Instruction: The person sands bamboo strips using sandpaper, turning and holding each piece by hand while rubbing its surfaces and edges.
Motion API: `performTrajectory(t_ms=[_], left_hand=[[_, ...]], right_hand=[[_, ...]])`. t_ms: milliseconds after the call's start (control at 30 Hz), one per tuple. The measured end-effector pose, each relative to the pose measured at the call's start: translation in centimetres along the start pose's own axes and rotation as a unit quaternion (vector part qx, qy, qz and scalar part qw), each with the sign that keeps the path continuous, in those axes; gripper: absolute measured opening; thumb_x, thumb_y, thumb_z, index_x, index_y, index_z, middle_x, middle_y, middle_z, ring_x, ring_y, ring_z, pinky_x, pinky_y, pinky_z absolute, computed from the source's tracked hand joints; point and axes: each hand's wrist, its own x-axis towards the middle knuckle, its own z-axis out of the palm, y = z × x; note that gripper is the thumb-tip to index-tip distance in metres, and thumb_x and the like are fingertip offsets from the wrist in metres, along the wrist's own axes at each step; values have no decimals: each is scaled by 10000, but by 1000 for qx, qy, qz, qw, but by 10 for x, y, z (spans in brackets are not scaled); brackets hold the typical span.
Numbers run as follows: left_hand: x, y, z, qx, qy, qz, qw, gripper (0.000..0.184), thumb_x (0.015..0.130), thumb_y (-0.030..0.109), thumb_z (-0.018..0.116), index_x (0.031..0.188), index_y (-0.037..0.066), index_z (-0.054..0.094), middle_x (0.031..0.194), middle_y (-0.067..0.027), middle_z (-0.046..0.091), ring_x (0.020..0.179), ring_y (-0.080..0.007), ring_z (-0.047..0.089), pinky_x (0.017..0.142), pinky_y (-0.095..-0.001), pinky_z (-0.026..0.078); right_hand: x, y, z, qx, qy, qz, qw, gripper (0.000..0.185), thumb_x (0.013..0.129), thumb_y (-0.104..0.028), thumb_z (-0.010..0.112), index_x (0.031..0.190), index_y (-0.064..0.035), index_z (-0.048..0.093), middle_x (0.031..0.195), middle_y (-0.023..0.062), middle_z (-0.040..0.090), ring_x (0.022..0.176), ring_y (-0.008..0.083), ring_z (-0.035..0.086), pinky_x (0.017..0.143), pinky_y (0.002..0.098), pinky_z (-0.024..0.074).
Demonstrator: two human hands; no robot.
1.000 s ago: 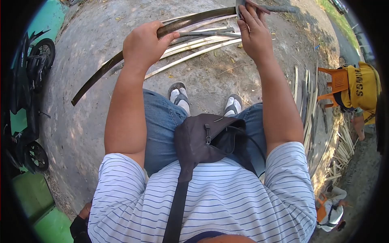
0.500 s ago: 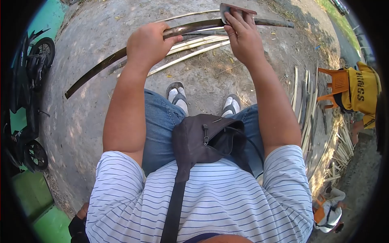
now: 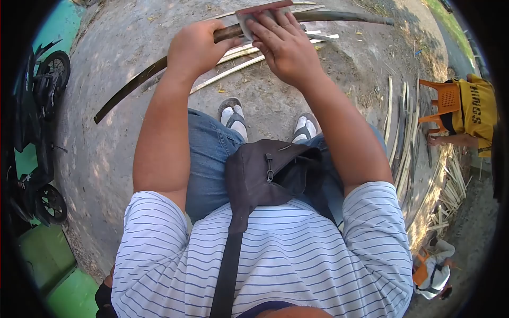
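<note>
A long, dark, curved strip that looks like split bamboo (image 3: 130, 87) is held out in front of me. My left hand (image 3: 196, 51) is wrapped round it left of its middle. My right hand (image 3: 286, 47) presses a sheet of sandpaper (image 3: 264, 7), reddish-brown on one face and grey on the other, over the strip just right of my left hand. The fingers lie along the sheet, and the palm side is hidden.
Pale strips (image 3: 238, 66) lie on the ground beyond my feet, with more strips (image 3: 405, 138) at right. A motorcycle (image 3: 40, 127) stands at left. At right are a person in a yellow top (image 3: 474, 114), an orange chair (image 3: 445, 100) and another person (image 3: 433, 275).
My right hand and the sandpaper have slid left along the strip, close to my left hand. The left hand keeps its grip, and the strip has shifted slightly right.
</note>
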Motion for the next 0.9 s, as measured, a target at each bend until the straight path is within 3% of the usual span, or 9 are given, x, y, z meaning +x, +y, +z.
performTrajectory(t_ms=[133,233,333,433,533,700,800,833,900], left_hand=[[0,-11,-8,21,-32,-49,998,507,811,588,782,1020,126,783,815,-130,735,804,-345,724,705,-455,566],[5,-12,2,5,-17,-1,1000,474,813,528,805,1016,101,781,846,-141,740,785,-336,717,691,-425,552],[3,-10,9,-43,-9,44,998,430,814,460,833,999,76,778,828,-140,738,729,-327,700,657,-396,528],[-2,-6,-18,-39,-50,-81,995,430,812,459,835,991,72,777,804,-139,734,713,-332,698,647,-400,525],[-3,-8,-8,3,-31,-25,999,430,817,463,836,990,73,779,754,-123,719,669,-269,685,627,-378,510],[0,-12,13,-76,-3,34,996,413,832,457,827,987,78,776,726,-108,706,643,-232,661,622,-368,497],[-1,-5,-12,-58,-34,-57,996,406,842,438,820,987,63,767,746,-116,710,668,-240,670,652,-364,510],[-1,-7,-13,-47,-33,-56,997,406,842,437,820,986,62,766,747,-117,710,669,-237,671,654,-361,511],[-2,-9,-10,-30,-32,-55,998,407,843,436,820,986,59,765,748,-119,710,672,-229,672,659,-356,514]], right_hand=[[-9,61,-17,14,19,224,974,381,1049,-154,521,1385,5,602,1464,272,545,1429,464,436,1204,513,340],[-4,13,10,6,12,29,999,364,979,-292,660,1299,-120,682,1347,84,673,1367,338,533,1178,491,379],[-2,-7,5,15,-15,-20,1000,358,988,-296,653,1303,-130,687,1361,86,671,1342,333,556,1151,499,408],[-5,53,-22,1,-9,182,983,384,1049,-161,520,1379,16,601,1452,266,560,1431,457,436,1202,513,345],[-20,67,-3,-37,45,146,988,353,1002,-275,628,1312,-114,673,1332,87,683,1323,337,564,1144,504,415],[-6,-10,7,17,-15,-19,1000,404,971,-274,665,1353,-143,654,1386,62,651,1364,309,539,1197,482,357],[-8,51,-2,-22,101,75,992,382,979,-269,658,1341,-146,667,1368,69,665,1382,314,527,1189,490,366],[-3,57,-23,-2,45,166,985,381,1046,-160,520,1373,16,606,1444,256,571,1426,454,444,1198,516,350],[-11,63,-13,-5,47,187,981,367,1038,-141,525,1356,16,619,1432,252,583,1416,452,457,1196,518,352]])
